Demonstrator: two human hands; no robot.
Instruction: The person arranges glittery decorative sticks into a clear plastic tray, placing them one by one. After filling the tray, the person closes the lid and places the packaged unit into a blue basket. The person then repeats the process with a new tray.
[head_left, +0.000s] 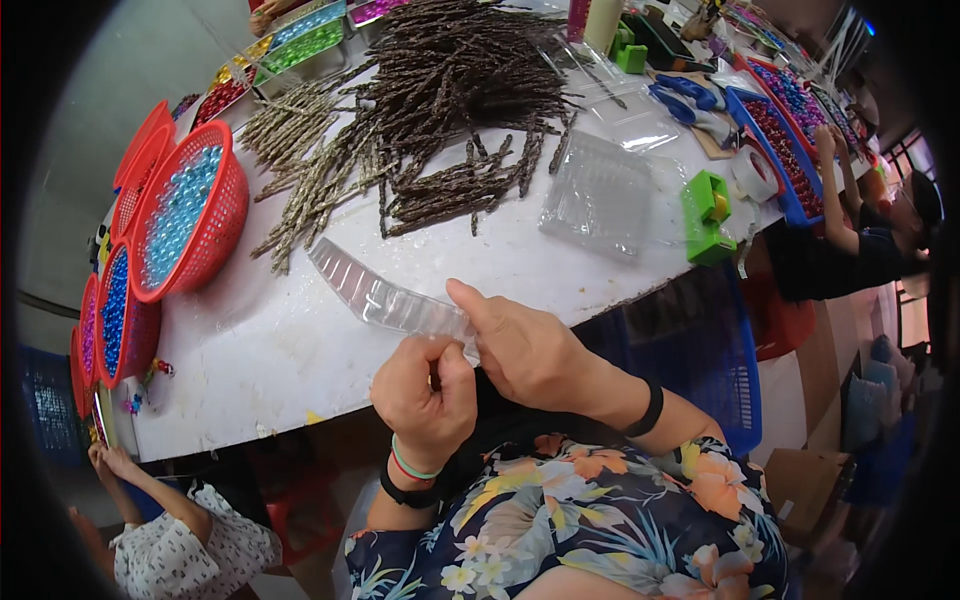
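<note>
In front of my chest, my left hand (425, 390) is closed in a fist, thumb against the curled fingers, at the near end of a clear plastic strip (375, 298) with ridges across it. My right hand (530, 345) presses the same end between thumb and fingers. The strip's far end sticks out to the left over the white table (260, 350). The part of it inside my fingers is hidden. Beyond lies a flat stack of clear plastic bags (598, 195), beside a green tape dispenser (708, 217).
Dark brown braided cords (460, 80) are heaped at the back, with tan ones (315, 190) to their left. Red baskets, one with light blue beads (185, 215), line the left edge. Blue-handled scissors (690, 100) lie right. One person (190, 540) sits lower left, another (850, 240) right.
</note>
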